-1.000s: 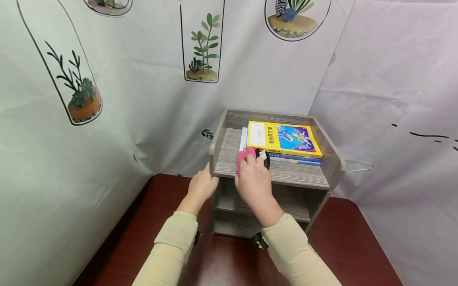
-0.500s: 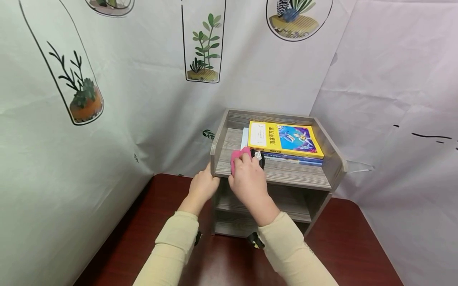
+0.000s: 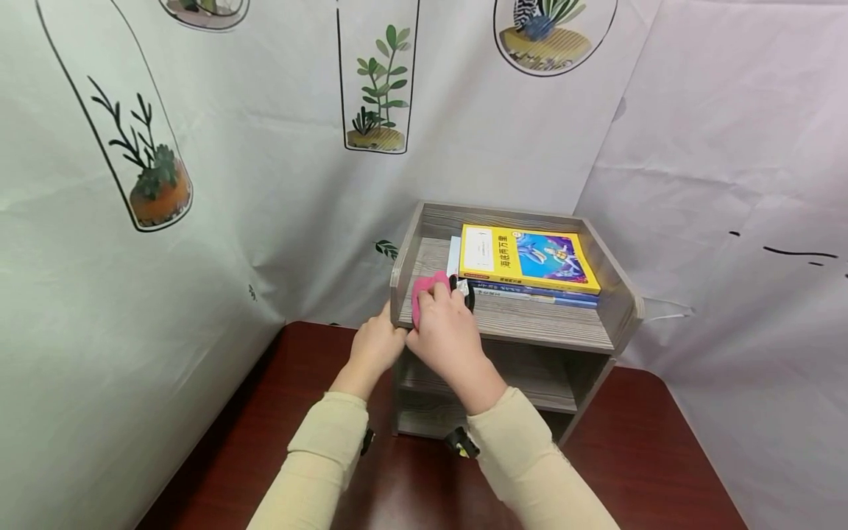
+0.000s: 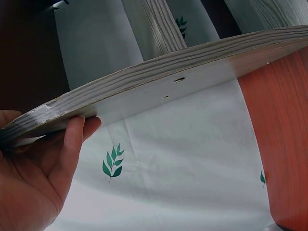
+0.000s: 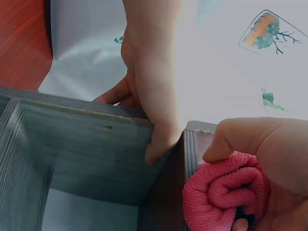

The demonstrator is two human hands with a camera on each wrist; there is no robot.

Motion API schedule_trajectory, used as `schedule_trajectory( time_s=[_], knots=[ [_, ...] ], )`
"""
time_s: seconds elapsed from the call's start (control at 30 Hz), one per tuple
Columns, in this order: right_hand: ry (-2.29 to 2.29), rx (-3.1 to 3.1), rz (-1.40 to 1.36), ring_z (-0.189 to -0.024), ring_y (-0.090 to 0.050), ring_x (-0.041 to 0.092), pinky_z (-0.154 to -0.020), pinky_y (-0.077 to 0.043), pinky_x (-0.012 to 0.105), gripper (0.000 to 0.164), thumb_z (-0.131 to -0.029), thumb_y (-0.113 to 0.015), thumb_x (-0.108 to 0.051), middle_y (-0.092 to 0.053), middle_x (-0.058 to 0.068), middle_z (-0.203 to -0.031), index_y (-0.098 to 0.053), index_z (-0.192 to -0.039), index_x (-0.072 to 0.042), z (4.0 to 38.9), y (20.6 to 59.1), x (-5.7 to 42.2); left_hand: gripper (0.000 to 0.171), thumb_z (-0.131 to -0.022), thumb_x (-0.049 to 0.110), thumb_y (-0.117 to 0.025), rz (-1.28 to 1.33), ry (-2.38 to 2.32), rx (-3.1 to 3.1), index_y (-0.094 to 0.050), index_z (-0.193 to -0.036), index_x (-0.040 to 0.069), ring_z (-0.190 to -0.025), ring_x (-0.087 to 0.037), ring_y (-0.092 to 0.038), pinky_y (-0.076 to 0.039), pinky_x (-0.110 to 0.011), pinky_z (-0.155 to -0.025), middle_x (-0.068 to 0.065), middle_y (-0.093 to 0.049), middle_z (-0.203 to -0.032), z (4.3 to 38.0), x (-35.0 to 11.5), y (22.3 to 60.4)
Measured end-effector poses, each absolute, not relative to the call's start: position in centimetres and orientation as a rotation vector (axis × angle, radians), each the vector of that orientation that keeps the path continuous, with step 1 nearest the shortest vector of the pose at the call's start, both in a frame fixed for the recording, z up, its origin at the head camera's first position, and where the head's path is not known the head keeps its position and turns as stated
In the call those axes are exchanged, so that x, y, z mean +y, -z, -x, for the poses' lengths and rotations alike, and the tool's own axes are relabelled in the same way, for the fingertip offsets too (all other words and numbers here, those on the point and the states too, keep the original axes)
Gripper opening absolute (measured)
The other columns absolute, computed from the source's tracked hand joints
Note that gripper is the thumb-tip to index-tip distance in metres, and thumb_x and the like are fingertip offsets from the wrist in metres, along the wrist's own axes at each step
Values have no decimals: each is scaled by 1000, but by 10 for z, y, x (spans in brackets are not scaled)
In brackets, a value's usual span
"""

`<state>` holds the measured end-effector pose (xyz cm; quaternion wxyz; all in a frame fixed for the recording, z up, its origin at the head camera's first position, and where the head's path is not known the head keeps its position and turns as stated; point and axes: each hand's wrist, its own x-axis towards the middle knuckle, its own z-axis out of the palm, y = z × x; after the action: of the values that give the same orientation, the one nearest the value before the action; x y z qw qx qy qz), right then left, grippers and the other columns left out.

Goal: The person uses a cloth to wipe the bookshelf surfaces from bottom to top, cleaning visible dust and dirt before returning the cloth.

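My left hand (image 3: 376, 344) grips the left side panel of a grey wood-grain shelf unit (image 3: 523, 325), just below its top board. In the left wrist view its fingers (image 4: 72, 139) lie against the panel's outer face; the right wrist view shows the thumb on the inner side. My right hand (image 3: 447, 331) holds a rolled pink cloth (image 5: 216, 197) at the front left of the top board, close to the left side wall. A black curved piece (image 3: 471, 296) with a white tag shows beside the cloth at the fingers; the palm hides the rest.
A stack of books lies on the top board, a yellow book (image 3: 530, 258) uppermost and blue ones beneath. Raised walls border the board at the back and sides. Lower compartments (image 3: 490, 375) open toward me. The unit stands on a dark red table (image 3: 305, 412) before white printed sheeting (image 3: 285, 184).
My right hand has slid left along the front of the top board with the pink cloth, toward the left wall. My left hand keeps its hold, and the books stay put.
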<state>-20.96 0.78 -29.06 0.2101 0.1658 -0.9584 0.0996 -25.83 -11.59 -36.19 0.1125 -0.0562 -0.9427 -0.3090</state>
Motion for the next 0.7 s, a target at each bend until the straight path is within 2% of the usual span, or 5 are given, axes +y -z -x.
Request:
schedule_trajectory(
  time_s=[0.17, 0.3, 0.7],
  knots=[
    [-331, -2674, -475, -84, -47, 29, -69, -47, 40, 52, -72, -70, -25, -52, 14, -109, -60, -118, -1, 211, 290, 0, 47, -86, 18, -52, 224, 850, -2766, -44, -131, 9, -82, -39, -62, -45, -50, -65, -22, -65, -93, 257, -117, 361],
    [-390, -2644, -475, -86, -48, 30, -70, -47, 41, 54, -73, -68, -21, -51, 15, -114, -58, -121, 0, 210, 292, -7, 38, -87, 15, -52, 275, 771, -2739, -47, -123, 5, -77, -39, -63, -46, -50, -63, -23, -65, -87, 255, -119, 360],
    [-740, -2491, -338, -92, -49, 29, -72, -44, 38, 52, -71, -67, -13, -52, 11, -121, -60, -122, -3, 209, 306, -13, 44, -91, 17, -50, 254, 745, -2778, -39, -133, 8, -75, -38, -63, -47, -48, -63, -22, -64, -85, 255, -116, 361]
  ],
)
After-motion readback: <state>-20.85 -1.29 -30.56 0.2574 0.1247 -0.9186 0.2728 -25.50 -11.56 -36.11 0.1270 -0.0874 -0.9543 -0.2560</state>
